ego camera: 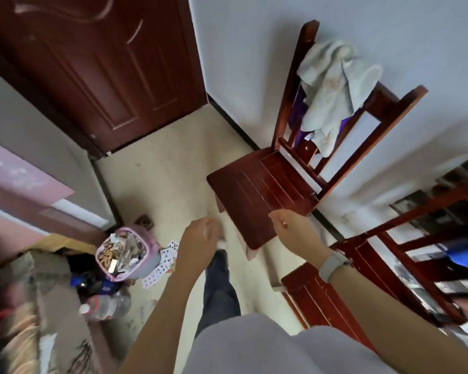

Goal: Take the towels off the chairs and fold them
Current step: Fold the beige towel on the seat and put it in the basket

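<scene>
While both hands are out in front & holding nothing, the towel (333,95) hangs well apart from them, far right, draped over the top rail of the chair (265,193) by the white wall. It's pale, crumpled, drooping down the chair back, w/ something purple (299,117) showing behind the slats. Left hand (200,238) is near centre, fingers curled loosely inward, above the floor (173,171); blurred, so can't tell how tight the curl is. Right hand (295,228) sits just over the near edge of the chair seat, fingers bent, not touching the wood as far as I can tell. Grey watch band (333,265) on the right wrist. Seat is bare dark red wood. A 2nd chair (362,265) of the same wood stands near right, w/ something blue (462,255) at its right side, too blurred to name. Dark red door (92,71) is far left, shut. Near left on the floor: a pink bin (146,255) stuffed w/ rubbish, playing cards (162,263) scattered beside it, a clear plastic bottle (106,306) lying on its side nearer. Person's leg in dark trousers (219,287) is between the arms.
</scene>
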Motion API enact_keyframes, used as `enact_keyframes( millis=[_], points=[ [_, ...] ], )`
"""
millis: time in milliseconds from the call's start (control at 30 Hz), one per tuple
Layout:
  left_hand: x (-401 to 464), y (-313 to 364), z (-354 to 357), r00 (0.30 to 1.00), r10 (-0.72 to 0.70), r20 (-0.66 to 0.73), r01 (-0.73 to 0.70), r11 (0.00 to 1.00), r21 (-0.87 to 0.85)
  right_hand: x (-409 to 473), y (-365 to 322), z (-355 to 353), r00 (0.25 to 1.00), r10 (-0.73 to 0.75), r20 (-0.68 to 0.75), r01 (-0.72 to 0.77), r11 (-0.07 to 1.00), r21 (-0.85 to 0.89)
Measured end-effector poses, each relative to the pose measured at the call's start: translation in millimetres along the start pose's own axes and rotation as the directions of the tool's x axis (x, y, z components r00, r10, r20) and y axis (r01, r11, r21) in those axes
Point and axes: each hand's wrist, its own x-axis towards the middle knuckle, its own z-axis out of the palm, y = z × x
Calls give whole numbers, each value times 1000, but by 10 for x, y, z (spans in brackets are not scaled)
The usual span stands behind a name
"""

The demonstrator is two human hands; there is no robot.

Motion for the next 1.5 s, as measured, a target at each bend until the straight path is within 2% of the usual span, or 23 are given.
enact_keyframes(
  millis=[133, 333, 433, 500, 600, 667, 800, 900, 967, 1100, 1167, 1200, 1233, 1300, 1367, 1400, 1467, 1500],
  points=[
    [1045, 283, -59, 980, 119, 158, -123, 992, 13, 705, -85, -204, 985, 138, -108, -132, 989, 60],
    [2472, 1024, -278, 872, 320, 370, -359, 933, 40, 1555, -407, -674, 903, 301, -308, -260, 951, 166],
    [3013, 1588, -180, 781, 469, 413, -526, 850, 29, 1811, -476, -998, 791, 374, -484, -286, 926, 248],
    [3268, 1997, -14, 685, 596, 418, -646, 763, -29, 1938, -448, -1236, 694, 444, -567, -310, 895, 322],
    [3537, 2609, 292, 537, 763, 360, -803, 594, -59, 2088, -322, -1606, 546, 485, -683, -360, 872, 331],
    [3672, 2971, 500, 470, 833, 291, -863, 504, -48, 2151, -235, -1806, 483, 509, -712, -385, 854, 350],
    [3852, 3412, 825, 524, 804, 281, -851, 506, 141, 2232, -52, -2046, 464, 527, -712, -438, 835, 333],
    [3904, 3521, 938, 523, 801, 292, -851, 474, 223, 2319, 51, -2150, 488, 596, -638, -499, 790, 356],
    [3912, 3558, 946, 522, 818, 240, -853, 498, 159, 2395, 84, -2182, 490, 637, -595, -537, 758, 369],
    [3857, 3682, 777, 506, 849, 150, -838, 525, -148, 2480, 133, -2279, 445, 637, -629, -615, 728, 303],
    [3757, 3777, 608, 497, 860, 113, -817, 508, -273, 2463, 133, -2349, 409, 619, -670, -576, 745, 337],
    [3705, 3823, 514, 497, 864, 80, -807, 494, -323, 2424, 95, -2396, 362, 611, -704, -520, 759, 391],
    [3644, 3858, 413, 501, 864, 51, -794, 482, -371, 2360, 26, -2452, 301, 602, -740, -421, 780, 463],
    [3531, 3860, 232, 505, 862, 37, -748, 459, -479, 2169, -152, -2564, 198, 570, -798, -99, 821, 562],
    [3407, 3745, 79, 506, 859, 83, -664, 449, -597, 1899, -314, -2620, 104, 524, -845, 191, 824, 534],
    [3355, 3644, 37, 502, 856, 121, -635, 461, -620, 1758, -339, -2614, 47, 515, -856, 276, 817, 507],
    [3260, 3371, 30, 482, 843, 241, -630, 524, -573, 1543, -258, -2527, -16, 529, -849, 316, 808, 497],
    [3214, 3208, 60, 460, 833, 307, -649, 552, -523, 1465, -179, -2440, 12, 544, -839, 269, 807, 526]
  ],
)
